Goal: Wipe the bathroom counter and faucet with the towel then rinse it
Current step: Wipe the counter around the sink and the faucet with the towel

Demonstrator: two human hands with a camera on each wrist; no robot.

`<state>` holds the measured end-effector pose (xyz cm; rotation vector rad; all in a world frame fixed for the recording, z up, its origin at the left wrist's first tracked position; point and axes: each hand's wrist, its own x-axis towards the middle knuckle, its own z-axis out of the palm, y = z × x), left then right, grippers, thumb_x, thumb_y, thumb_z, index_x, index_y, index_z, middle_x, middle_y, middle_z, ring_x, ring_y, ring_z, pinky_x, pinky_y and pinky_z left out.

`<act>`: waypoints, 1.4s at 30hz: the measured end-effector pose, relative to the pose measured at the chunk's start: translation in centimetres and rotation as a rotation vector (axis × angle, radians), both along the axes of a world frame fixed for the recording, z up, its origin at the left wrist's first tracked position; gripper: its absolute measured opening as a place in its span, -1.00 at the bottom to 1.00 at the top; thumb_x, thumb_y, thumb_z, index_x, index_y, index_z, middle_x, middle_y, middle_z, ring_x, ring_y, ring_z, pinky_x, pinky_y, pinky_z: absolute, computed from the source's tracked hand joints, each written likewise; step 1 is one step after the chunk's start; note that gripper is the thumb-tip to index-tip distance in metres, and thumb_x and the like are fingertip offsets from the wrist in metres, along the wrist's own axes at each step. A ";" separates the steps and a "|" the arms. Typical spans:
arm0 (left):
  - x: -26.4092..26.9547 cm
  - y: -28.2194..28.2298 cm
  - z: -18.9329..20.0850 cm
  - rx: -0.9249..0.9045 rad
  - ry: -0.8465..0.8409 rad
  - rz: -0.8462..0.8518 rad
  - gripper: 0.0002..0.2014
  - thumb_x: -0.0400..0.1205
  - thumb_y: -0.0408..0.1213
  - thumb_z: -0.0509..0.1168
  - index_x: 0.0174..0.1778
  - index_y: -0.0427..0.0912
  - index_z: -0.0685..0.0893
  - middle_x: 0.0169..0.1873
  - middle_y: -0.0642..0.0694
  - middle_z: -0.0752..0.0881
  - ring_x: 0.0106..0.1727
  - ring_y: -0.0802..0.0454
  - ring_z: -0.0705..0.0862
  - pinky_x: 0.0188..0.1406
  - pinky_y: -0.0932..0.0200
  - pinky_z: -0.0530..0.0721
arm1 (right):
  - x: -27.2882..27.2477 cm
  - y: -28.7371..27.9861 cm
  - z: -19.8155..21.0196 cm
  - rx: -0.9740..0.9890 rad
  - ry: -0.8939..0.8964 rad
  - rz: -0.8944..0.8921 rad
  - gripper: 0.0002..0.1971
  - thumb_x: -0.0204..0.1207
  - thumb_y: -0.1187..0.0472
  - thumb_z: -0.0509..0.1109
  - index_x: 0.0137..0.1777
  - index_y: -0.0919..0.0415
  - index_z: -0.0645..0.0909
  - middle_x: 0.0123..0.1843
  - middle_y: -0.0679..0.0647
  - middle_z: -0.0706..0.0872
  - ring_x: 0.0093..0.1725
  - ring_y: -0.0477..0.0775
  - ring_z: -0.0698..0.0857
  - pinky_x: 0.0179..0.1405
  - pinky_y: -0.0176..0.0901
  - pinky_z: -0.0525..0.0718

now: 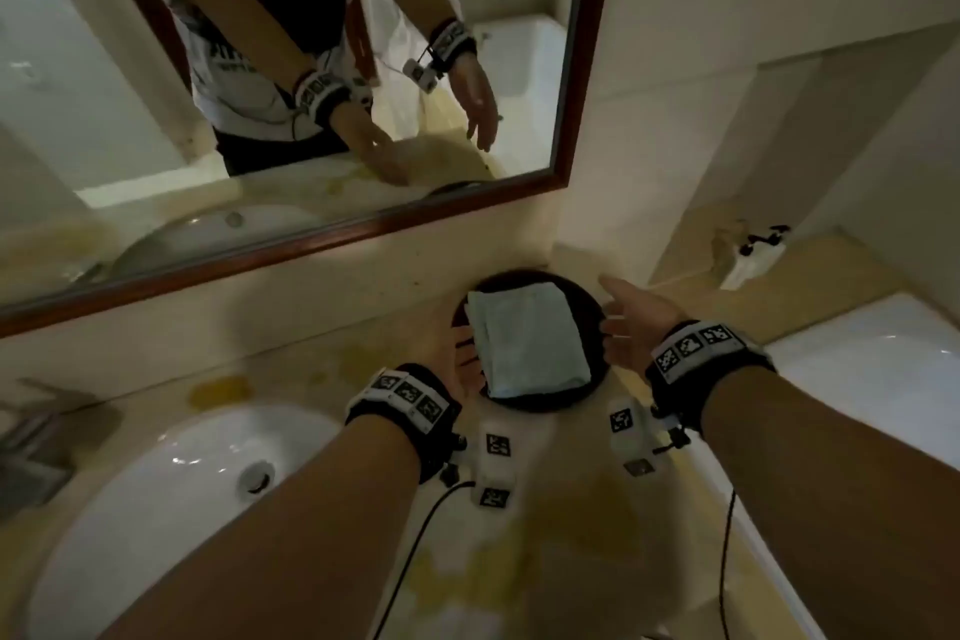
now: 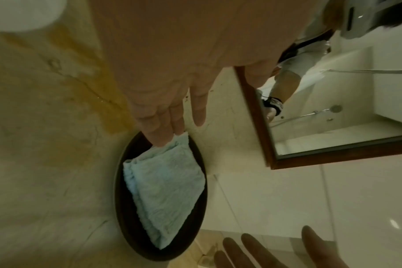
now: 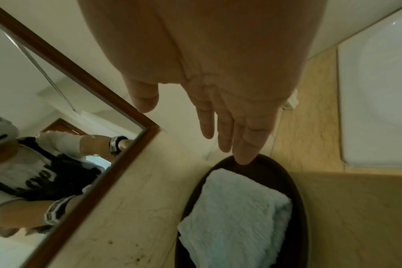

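Observation:
A folded light-blue towel (image 1: pixel 527 340) (image 2: pixel 165 188) (image 3: pixel 236 214) lies on a dark round tray (image 1: pixel 592 312) (image 2: pixel 195 217) (image 3: pixel 296 199) on the beige stone counter (image 1: pixel 322 359). My left hand (image 1: pixel 460 359) (image 2: pixel 170 116) reaches in from the tray's left with straight fingers, its fingertips (image 2: pixel 161 139) at the towel's near corner. On the tray's right my right hand (image 1: pixel 631 322) (image 3: pixel 227 127) hovers open, palm turned toward the towel, fingertips (image 3: pixel 243 157) over the tray's rim. The faucet (image 1: pixel 31 447) shows dimly at the far left.
A white oval sink (image 1: pixel 171 494) with a drain lies at the lower left. A wood-framed mirror (image 1: pixel 566 172) runs along the wall behind the counter. A white bathtub (image 1: pixel 872 379) borders the counter's right end. Yellowish stains (image 1: pixel 218 390) mark the counter.

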<state>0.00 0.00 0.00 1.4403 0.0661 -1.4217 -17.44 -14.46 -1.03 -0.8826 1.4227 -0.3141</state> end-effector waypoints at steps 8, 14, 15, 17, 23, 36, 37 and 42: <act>-0.5 -3.7 -5.6 0.101 -0.001 0.056 -0.24 0.64 0.33 0.24 0.52 -0.25 0.52 0.25 -0.17 0.58 0.11 -0.09 0.61 0.10 -0.04 0.61 | 0.9 -3.3 -5.5 0.181 -0.026 0.114 -0.35 0.49 -0.31 0.40 0.31 0.23 0.51 -0.08 0.07 0.47 -0.29 0.06 0.42 -0.30 -0.04 0.51; -1.1 -5.5 -7.5 0.149 -0.028 0.069 -0.25 0.66 0.30 0.21 0.60 -0.21 0.47 0.33 -0.15 0.59 0.23 -0.13 0.64 0.10 -0.01 0.55 | 1.3 -4.8 -7.4 0.202 -0.065 0.114 -0.06 0.47 -0.33 0.41 0.70 0.20 0.21 0.70 0.20 0.25 0.66 0.28 0.27 0.60 0.20 0.37; -1.1 -5.7 -7.7 0.157 -0.031 0.064 -0.25 0.67 0.29 0.20 0.64 -0.19 0.43 0.52 -0.15 0.51 0.49 -0.18 0.52 0.30 -0.07 0.50 | 1.4 -5.0 -7.6 0.204 -0.064 0.119 -0.06 0.46 -0.33 0.42 0.69 0.20 0.21 0.70 0.19 0.25 0.65 0.28 0.28 0.59 0.20 0.38; -1.2 -6.0 -7.8 0.172 -0.047 0.059 -0.26 0.68 0.27 0.20 0.64 -0.20 0.43 0.61 -0.14 0.43 0.59 -0.19 0.43 0.34 -0.07 0.46 | 1.6 -5.3 -7.9 0.206 -0.060 0.122 -0.07 0.45 -0.33 0.43 0.68 0.19 0.24 0.69 0.19 0.27 0.64 0.28 0.30 0.53 0.19 0.44; -1.4 -6.2 -8.4 0.217 -0.079 0.014 -0.41 0.65 0.20 0.30 0.43 -0.18 0.62 0.46 -0.09 0.58 0.37 -0.11 0.57 0.21 -0.02 0.47 | 1.7 -6.0 -10.6 0.165 0.054 0.179 0.13 0.12 -0.47 0.47 0.62 0.21 0.37 0.54 0.16 0.52 0.41 0.30 0.56 0.28 0.13 0.58; -2.4 -6.7 -7.4 0.062 -0.041 0.068 -0.90 0.68 -0.28 0.39 0.01 -0.25 0.71 -0.11 -0.16 0.74 -0.07 -0.03 0.70 0.04 0.04 0.61 | 2.8 -5.6 -9.1 0.057 0.236 0.461 -0.90 0.52 0.21 0.48 -0.09 0.22 0.64 0.06 0.23 0.74 0.06 0.23 0.74 0.16 0.10 0.74; -2.5 -6.8 -7.2 0.049 -0.021 0.075 -0.93 0.69 -0.32 0.36 -0.02 -0.26 0.67 -0.17 -0.18 0.71 -0.14 -0.04 0.67 -0.04 0.09 0.61 | 2.9 -5.4 -9.1 0.056 0.229 0.471 -0.94 0.53 0.26 0.46 -0.12 0.19 0.63 0.05 0.22 0.74 0.07 0.24 0.75 0.17 0.12 0.74; -2.3 -6.4 -6.7 0.056 0.028 0.162 -0.73 0.65 -0.28 0.42 0.22 -0.28 0.63 0.04 -0.23 0.69 0.06 -0.08 0.69 0.09 0.08 0.68 | 4.0 -4.2 -8.5 0.046 0.276 0.443 -0.79 0.52 0.24 0.44 0.03 0.40 0.70 0.07 0.36 0.79 0.11 0.36 0.76 0.24 0.30 0.71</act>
